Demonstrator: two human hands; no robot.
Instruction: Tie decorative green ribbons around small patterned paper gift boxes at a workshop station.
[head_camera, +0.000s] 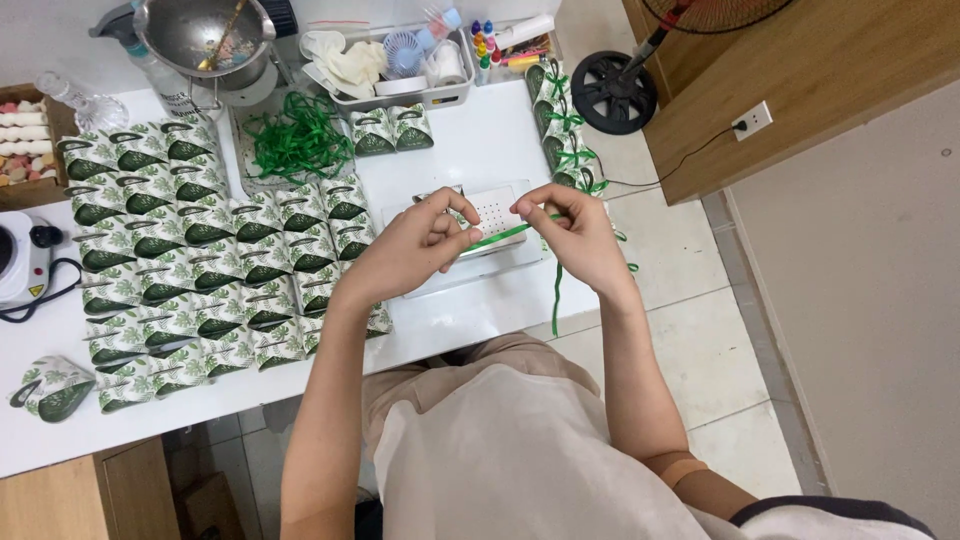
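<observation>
Both forearms reach out over the lap toward a white table (480, 140). Between them runs a green ribbon (500, 236) — the left hand (410, 250) pinches one end with thumb and fingertips, the right hand (575, 235) pinches the other, its tail hanging down past the table edge. Under the hands lies a white perforated box (490, 210). Leaf-printed gift boxes (200, 260) crowd the table's left side — a heap of loose green ribbons (300, 140) sits behind them
</observation>
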